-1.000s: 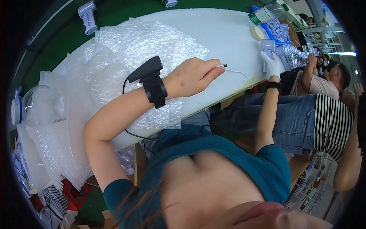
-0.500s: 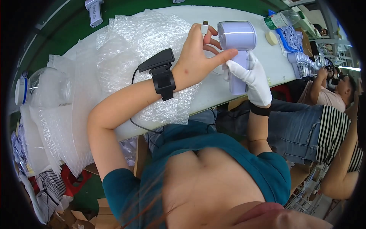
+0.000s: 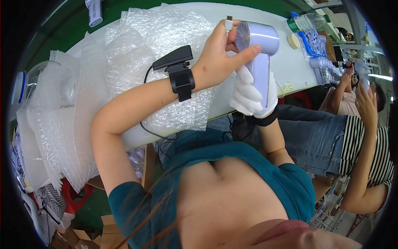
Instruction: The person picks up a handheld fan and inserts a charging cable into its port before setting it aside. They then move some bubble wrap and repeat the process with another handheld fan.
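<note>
A lilac handheld fan is held upright over the white table, its round grille turned toward the left. My right hand, in a white glove, wraps round the lower handle. My bare left hand is next to the fan's head, its thumb pressed against the side just above the handle. A white USB plug with a metal tip sticks up between my left fingers. Most of its cable is hidden by the hand. A black strapped device sits on my left wrist.
Bubble wrap sheets cover the table's left half, beside a large clear jar. Another fan lies at the far left. A drink bottle, a blue tray of small parts and several fans stand right. Co-workers are on the right.
The fan has turned so its grille shows at the left. My gloved right fingers have shifted round to the handle's left side. The left hand has moved slightly, still with the plug.
</note>
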Demonstrator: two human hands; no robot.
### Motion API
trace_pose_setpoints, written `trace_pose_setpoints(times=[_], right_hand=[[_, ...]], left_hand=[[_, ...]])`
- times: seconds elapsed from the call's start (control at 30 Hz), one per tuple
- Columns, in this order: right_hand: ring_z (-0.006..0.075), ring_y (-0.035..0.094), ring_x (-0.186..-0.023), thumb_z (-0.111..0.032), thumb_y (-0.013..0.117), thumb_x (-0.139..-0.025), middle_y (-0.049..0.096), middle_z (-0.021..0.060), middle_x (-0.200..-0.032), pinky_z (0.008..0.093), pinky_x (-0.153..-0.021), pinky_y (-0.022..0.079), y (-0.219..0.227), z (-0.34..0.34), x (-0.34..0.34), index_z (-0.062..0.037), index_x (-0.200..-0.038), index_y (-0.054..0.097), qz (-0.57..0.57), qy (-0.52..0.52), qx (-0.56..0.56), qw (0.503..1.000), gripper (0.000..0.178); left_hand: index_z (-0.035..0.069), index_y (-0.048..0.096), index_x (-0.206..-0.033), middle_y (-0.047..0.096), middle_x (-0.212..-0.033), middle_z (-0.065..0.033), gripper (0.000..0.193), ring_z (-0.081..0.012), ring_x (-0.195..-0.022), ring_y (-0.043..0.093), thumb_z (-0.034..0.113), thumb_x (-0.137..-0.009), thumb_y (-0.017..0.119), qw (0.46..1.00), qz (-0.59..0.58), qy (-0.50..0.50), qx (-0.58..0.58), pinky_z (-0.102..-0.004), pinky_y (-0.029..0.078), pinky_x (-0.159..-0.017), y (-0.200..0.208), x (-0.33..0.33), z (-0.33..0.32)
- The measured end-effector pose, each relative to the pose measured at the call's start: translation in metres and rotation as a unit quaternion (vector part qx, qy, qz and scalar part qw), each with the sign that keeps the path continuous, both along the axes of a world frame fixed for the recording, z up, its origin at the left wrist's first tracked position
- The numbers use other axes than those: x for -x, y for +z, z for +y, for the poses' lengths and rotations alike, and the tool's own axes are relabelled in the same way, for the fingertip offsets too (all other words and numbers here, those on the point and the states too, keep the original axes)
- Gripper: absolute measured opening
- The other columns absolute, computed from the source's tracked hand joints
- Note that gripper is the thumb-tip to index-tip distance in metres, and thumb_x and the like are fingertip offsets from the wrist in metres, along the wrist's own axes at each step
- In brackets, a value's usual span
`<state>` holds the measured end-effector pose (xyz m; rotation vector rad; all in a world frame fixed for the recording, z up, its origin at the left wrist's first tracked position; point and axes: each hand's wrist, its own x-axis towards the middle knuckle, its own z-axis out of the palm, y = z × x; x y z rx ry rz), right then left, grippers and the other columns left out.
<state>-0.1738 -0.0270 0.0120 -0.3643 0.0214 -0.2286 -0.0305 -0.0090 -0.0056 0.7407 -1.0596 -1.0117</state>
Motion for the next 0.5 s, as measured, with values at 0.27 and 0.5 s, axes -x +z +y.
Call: trace_pose_setpoints(times=[0.27,0.5], right_hand=[[0.0163,0.043,-0.044,-0.053,0.037,-0.087,0.046,0.0066,-0.06,0.0273,-0.042,0.035,0.006,0.014,-0.016,-0.0015,-0.093,0.05,0.195,-0.164,0.111,0.961,0.054],[0.0155,0.043,-0.05,-0.023,0.053,-0.083,0.047,0.0054,-0.068,0.0249,-0.049,0.035,0.002,0.014,-0.019,-0.0004,-0.101,0.049,0.319,-0.231,0.193,0.899,0.029]], left_hand=[[-0.002,0.038,-0.098,0.053,-0.092,-0.0138,0.038,-0.0141,-0.071,0.054,0.033,-0.089,0.049,0.999,-0.021,0.042,-0.011,-0.026,0.048,-0.061,-0.013,-0.013,-0.002],[0.002,0.049,-0.089,0.054,-0.086,-0.0065,0.032,-0.0131,-0.076,0.051,0.029,-0.095,0.033,0.988,-0.13,0.087,-0.004,-0.0275,0.042,-0.061,-0.021,-0.021,-0.002]])
